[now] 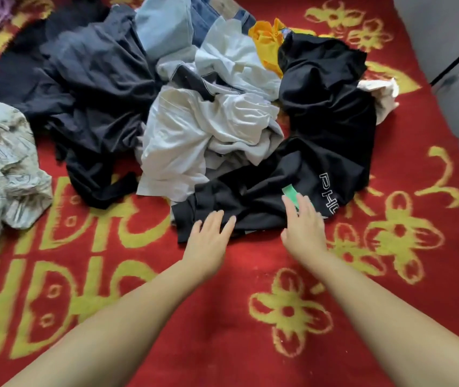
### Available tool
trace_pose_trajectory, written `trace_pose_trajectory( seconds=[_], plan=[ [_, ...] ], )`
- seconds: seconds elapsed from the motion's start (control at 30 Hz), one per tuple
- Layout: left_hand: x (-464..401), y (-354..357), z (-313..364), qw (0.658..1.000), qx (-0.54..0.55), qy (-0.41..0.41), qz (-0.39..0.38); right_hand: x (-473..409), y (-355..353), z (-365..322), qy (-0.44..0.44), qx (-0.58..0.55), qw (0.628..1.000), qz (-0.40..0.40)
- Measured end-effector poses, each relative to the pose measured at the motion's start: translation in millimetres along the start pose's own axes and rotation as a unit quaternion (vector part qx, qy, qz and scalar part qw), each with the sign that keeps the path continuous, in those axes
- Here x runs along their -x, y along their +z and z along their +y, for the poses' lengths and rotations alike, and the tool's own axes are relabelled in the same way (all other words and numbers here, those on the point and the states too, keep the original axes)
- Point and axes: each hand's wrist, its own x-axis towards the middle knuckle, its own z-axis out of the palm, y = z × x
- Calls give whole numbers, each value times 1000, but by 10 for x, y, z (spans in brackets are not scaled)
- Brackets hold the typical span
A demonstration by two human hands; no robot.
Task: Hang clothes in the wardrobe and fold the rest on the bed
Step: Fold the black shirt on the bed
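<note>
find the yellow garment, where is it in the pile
In the head view the yellow garment lies at the far right of the pile, wedged between the white clothes and the black garment.

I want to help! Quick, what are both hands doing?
Left hand: open, fingers on the black shirt.
Right hand: open, on the same shirt.
</note>
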Motion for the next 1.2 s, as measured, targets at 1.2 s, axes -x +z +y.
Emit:
trace_pose_trajectory(
  seconds=[1.2],
  plan=[
    [2260,-3481,-1471,813,481,34,327,1895,-4307,-1913,-28,-731,672,-114]
  ],
)
